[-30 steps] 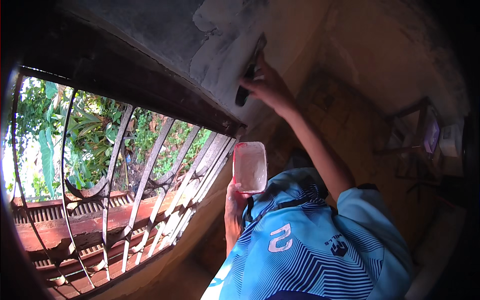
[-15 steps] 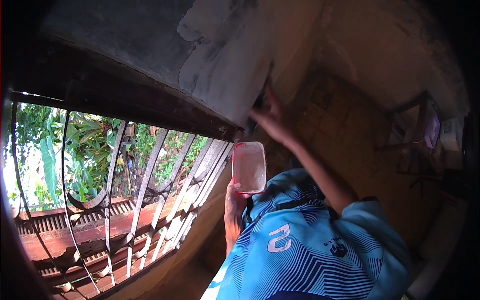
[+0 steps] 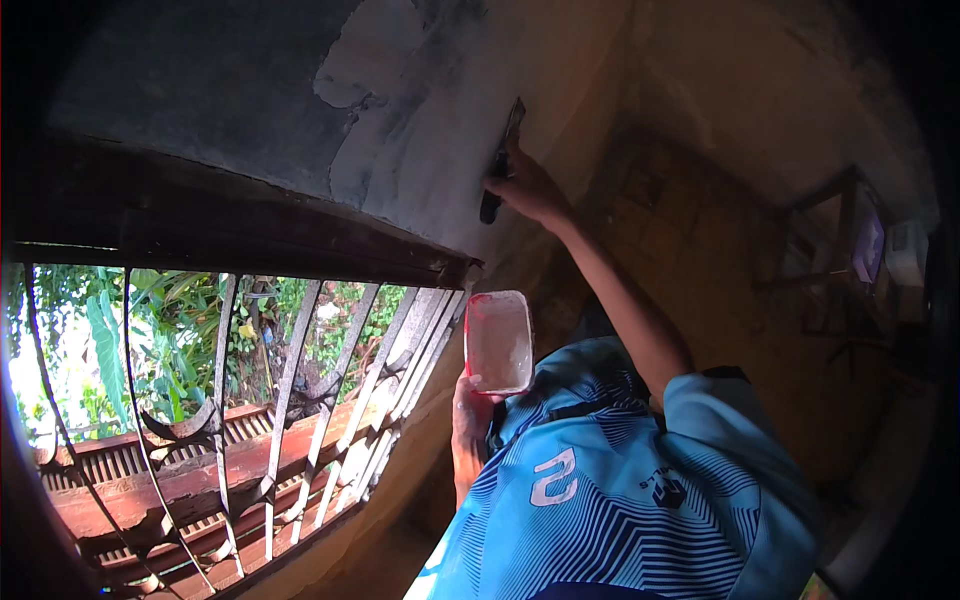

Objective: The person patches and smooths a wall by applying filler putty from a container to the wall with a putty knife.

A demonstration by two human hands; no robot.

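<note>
My right hand [image 3: 529,188] is raised to the wall and closed round the dark handle of a putty knife [image 3: 491,205]. The knife's blade end points up, at or very near the wall [image 3: 440,130]; whether it touches I cannot tell. Pale, smeared filler covers part of that wall, with a ragged edge against darker grey. Lower down, my left hand [image 3: 468,410] grips a rectangular tub [image 3: 500,343] with a red outside from below and the side. Whitish paste coats the tub's inside, which faces up. Most left-hand fingers are hidden behind the tub.
On the left is a window with curved metal bars [image 3: 220,420], plants showing behind it. A dark wooden frame beam [image 3: 250,215] runs above the bars. To the far right, a wooden stand [image 3: 835,230] holds a purple item [image 3: 868,250] on the tiled floor.
My right hand has moved up the wall with the putty knife, which now shows more clearly. The tub in my left hand has hardly moved. The view has shifted slightly.
</note>
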